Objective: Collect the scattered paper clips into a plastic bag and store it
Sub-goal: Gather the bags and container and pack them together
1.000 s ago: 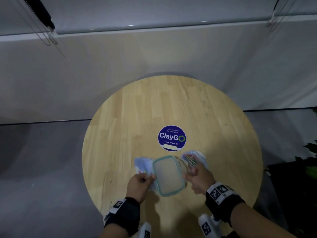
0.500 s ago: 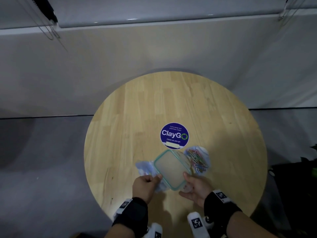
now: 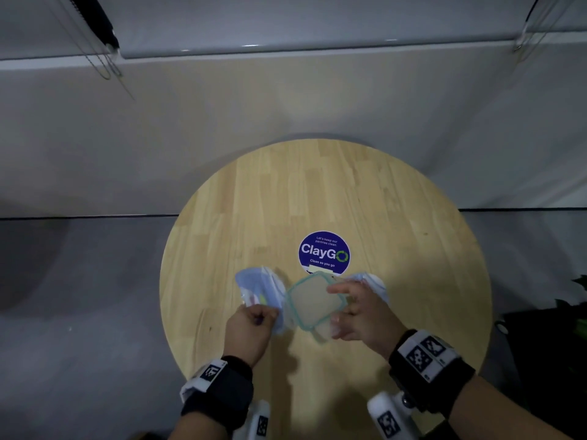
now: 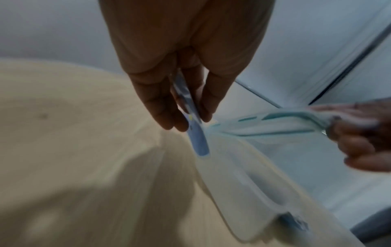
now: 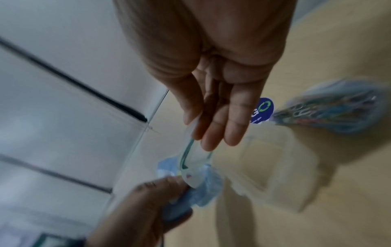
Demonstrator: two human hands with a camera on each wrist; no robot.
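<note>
On the round wooden table [image 3: 286, 201] my left hand [image 3: 254, 322] pinches a blue-tinted plastic bag [image 3: 259, 287] by its near edge; the left wrist view shows the left hand [image 4: 186, 120] clamping the bag's strip [image 4: 198, 142] between the fingers. My right hand [image 3: 349, 306] pinches the teal-rimmed lid [image 3: 313, 301] by its right edge, tilted above the clear container [image 4: 249, 192]. In the right wrist view the right hand [image 5: 196, 133] grips the lid [image 5: 186, 160]. A second bag full of coloured paper clips [image 5: 330, 110] lies behind the right hand, partly hidden [image 3: 371, 282].
A round blue ClayGo sticker [image 3: 324, 253] sits mid-table just beyond the lid. Grey floor surrounds the table, with a pale wall behind. A dark object and plant leaves [image 3: 579, 300] stand off the table's right side.
The right hand has moved up along the lid and taken hold of its right edge, tilting it. The left hand has drawn the blue bag out to the left.
</note>
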